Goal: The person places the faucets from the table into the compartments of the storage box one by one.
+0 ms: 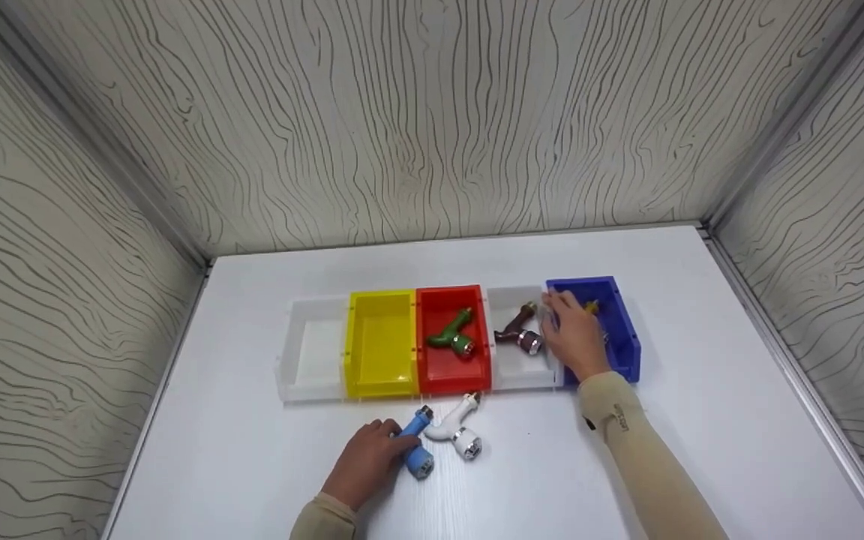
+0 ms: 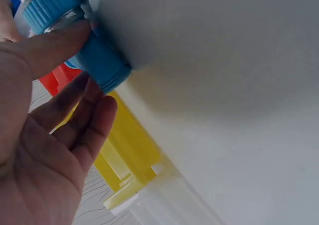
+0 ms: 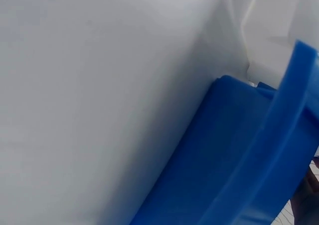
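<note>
My left hand holds a blue tap on the table, its thumb laid across the body; the left wrist view shows the same tap between thumb and fingers. Right beside it lies a white tap with a chrome-ringed knob. My right hand is over the left side of the blue bin, fingers loosely bent near the wall it shares with a clear bin. A yellow tap lies in the blue bin, partly hidden by that hand. In the right wrist view the blue bin hides most of the hand.
Left of the blue bin, joined in a row, are a clear bin with a brown tap, a red bin with a green tap, a yellow bin and another clear bin. Wood-patterned panels enclose the white table.
</note>
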Motion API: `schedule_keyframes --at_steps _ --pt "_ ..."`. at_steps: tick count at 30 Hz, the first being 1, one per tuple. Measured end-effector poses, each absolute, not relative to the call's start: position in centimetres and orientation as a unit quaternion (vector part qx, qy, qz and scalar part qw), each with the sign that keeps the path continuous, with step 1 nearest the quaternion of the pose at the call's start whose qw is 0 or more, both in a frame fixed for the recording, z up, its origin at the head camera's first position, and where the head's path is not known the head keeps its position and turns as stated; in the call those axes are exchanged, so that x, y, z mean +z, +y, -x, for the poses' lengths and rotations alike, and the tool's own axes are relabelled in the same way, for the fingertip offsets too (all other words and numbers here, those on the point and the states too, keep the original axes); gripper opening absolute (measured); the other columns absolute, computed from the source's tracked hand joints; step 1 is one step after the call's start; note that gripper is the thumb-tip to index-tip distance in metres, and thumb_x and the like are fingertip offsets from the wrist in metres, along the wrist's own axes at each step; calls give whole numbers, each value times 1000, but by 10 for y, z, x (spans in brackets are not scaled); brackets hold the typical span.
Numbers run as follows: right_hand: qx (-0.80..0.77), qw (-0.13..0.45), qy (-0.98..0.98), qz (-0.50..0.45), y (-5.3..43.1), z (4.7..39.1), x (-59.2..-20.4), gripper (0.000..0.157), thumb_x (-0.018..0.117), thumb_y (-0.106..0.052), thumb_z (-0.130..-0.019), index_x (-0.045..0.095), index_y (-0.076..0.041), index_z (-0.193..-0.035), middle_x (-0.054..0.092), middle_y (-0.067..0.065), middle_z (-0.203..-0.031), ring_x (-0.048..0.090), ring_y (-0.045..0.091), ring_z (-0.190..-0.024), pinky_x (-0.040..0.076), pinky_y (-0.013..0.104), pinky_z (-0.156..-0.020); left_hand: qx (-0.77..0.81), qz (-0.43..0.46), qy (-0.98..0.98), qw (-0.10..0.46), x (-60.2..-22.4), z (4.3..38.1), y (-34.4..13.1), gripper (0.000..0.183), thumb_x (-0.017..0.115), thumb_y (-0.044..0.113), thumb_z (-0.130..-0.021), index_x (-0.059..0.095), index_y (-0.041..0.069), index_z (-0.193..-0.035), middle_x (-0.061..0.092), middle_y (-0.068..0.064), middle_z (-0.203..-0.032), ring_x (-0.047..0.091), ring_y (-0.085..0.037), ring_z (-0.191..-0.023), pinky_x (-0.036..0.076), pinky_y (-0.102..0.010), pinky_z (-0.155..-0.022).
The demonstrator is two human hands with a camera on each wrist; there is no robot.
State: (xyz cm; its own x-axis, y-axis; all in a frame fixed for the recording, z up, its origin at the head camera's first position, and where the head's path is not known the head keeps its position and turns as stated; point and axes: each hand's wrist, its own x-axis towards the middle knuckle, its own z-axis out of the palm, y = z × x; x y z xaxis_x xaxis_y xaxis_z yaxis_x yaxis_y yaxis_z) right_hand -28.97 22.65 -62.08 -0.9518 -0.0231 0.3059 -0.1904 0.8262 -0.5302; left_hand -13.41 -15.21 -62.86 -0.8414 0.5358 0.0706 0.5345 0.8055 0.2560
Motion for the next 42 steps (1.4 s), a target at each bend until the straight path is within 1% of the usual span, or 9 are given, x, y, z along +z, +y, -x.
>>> schedule_keyframes --at_steps 5,13,15,19,22,28,31,38,42 --pt "291 129 -946 -55 223 289 -621 46 59 -22 -104 58 -4 -146 62 17 -133 67 43 -104 56 57 -97 135 -288 948 -21 -628 130 -155 30 79 7 -88 78 29 -108 66 0 -97 54 -16 -81 54 -30 -72" --pt "286 137 -947 -49 226 291 -620 42 59 -22 -104 62 -6 -143 62 15 -135 67 44 -107 55 58 -99 112 -288 950 -55 -615 134 -154 32 81 15 -90 76 34 -115 65 -1 -102 53 -17 -83 58 -28 -74" --pt "286 141 -946 -51 226 292 -620 43 60 -21 -103 62 -6 -142 62 15 -135 67 45 -106 56 58 -97 107 -285 950 -71 -610 135 -153 34 83 15 -89 75 34 -115 65 -1 -103 54 -18 -83 58 -28 -74" --pt "286 147 -946 -54 227 291 -621 46 62 -17 -99 61 -4 -143 63 16 -133 67 47 -105 56 60 -94 105 -268 954 -89 -601 140 -152 38 86 14 -85 76 34 -116 66 -1 -108 58 -18 -88 63 -31 -81" --pt "286 152 -944 -54 228 291 -621 47 63 -15 -97 61 -3 -143 63 15 -132 67 47 -105 56 59 -94 101 -255 956 -106 -595 147 -151 40 86 14 -85 75 35 -117 67 -1 -111 61 -19 -92 64 -33 -84" --pt "291 145 -944 -52 229 290 -622 45 62 -17 -100 61 -4 -143 63 15 -132 67 46 -107 55 59 -97 97 -236 956 -143 -586 162 -154 40 87 13 -84 74 33 -117 69 -2 -115 63 -21 -92 64 -32 -81" --pt "292 137 -945 -53 228 289 -622 45 60 -19 -101 60 -4 -144 62 16 -133 66 46 -108 55 59 -99 98 -227 957 -149 -583 168 -156 45 88 13 -82 73 32 -120 69 -4 -116 63 -23 -92 64 -33 -81" --pt "290 128 -947 -54 227 289 -619 46 60 -20 -102 58 -4 -145 61 16 -136 65 46 -110 53 60 -101 112 -203 961 -152 -575 181 -162 49 88 11 -82 73 30 -125 69 -7 -118 66 -29 -101 63 -42 -93" --pt "289 123 -948 -52 227 290 -618 47 59 -21 -103 57 -5 -147 61 16 -136 65 46 -111 53 60 -102 118 -184 965 -147 -571 189 -165 48 87 10 -83 74 31 -125 68 -7 -120 64 -29 -100 62 -41 -92"
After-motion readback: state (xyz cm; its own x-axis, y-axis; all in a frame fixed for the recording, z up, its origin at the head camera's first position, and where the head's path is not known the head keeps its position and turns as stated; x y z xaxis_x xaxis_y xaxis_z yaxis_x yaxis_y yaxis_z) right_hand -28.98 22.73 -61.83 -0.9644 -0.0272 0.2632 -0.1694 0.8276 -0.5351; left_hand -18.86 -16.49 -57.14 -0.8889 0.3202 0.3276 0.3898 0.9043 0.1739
